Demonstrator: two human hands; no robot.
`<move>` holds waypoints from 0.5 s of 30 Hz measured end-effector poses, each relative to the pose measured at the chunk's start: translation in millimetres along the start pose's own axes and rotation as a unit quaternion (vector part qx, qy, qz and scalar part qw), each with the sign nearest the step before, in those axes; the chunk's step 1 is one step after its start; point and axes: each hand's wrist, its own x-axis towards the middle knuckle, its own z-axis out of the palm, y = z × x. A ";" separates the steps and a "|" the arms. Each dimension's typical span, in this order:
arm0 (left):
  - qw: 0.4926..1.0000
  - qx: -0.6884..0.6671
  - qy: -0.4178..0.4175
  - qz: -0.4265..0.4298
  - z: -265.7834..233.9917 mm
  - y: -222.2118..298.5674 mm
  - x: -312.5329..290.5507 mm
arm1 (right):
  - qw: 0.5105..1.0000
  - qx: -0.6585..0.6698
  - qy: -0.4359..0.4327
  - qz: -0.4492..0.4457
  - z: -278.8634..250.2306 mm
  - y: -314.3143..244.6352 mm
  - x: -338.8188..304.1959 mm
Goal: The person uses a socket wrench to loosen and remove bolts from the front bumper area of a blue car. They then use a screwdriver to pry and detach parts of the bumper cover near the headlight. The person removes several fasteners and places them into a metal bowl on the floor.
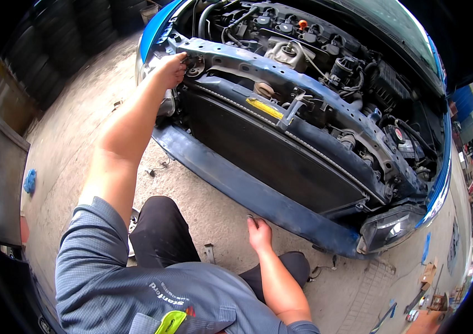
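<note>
In front of me is a blue car with its front bumper cover off. My left hand (173,70) reaches up to the left end of the upper radiator support (270,65). Its fingers are curled closed there, and whatever they grip is too small or hidden to name. Low in front of my body, my right hand (259,234) is closed, its fingertips pinched together just below the bumper beam (247,186). A small dark bit shows at those fingertips, but I cannot make out what it is. Behind the beam stands the black radiator (247,139).
The engine (286,50) lies exposed beyond the support. A headlight (390,228) sits at the car's right front corner. On the concrete floor are a blue crumpled item (29,181), a small metal bracket (209,253) and a cardboard box (429,274). Stacked tyres (47,61) stand far left.
</note>
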 end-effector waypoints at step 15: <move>0.692 0.600 0.137 0.377 0.6 -12.6 -19.2 | 1.000 -0.011 -0.001 -0.022 6.3 5.0 2.7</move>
